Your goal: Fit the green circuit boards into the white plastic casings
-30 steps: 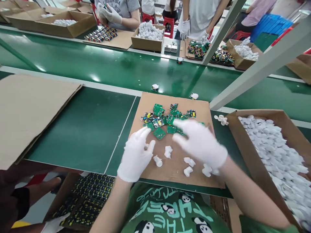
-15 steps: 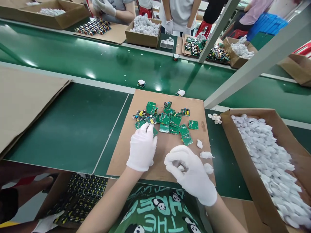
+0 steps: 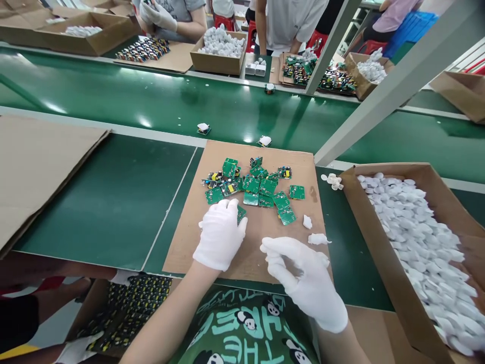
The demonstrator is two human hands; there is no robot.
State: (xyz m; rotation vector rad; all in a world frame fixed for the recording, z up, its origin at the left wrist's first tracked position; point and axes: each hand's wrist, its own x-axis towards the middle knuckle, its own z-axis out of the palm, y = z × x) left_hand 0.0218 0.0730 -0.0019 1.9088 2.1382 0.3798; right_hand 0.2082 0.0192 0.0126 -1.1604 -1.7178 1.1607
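Note:
Both my hands wear white gloves over a cardboard sheet [image 3: 189, 237]. My left hand [image 3: 220, 233] is curled closed on a green circuit board [image 3: 241, 213], whose corner sticks out by the thumb. A pile of several green circuit boards [image 3: 257, 186] lies just beyond it. My right hand [image 3: 303, 278] hovers at the sheet's near right edge with fingers curled inward; I cannot make out what is in them. Two white plastic caps [image 3: 313, 232] lie on the sheet beside it.
A cardboard box [image 3: 382, 263] full of white caps stands at the right. A flat cardboard sheet [image 3: 41, 167] lies at the left. Beyond runs a green conveyor belt [image 3: 159, 101] with two small parts on it. Other people work at boxes across the belt. A metal post [image 3: 379, 86] slants overhead.
My right hand drew back from the board pile to the sheet's near edge and curled up. My left hand closed over a board. The loose caps near my hands are gone but two.

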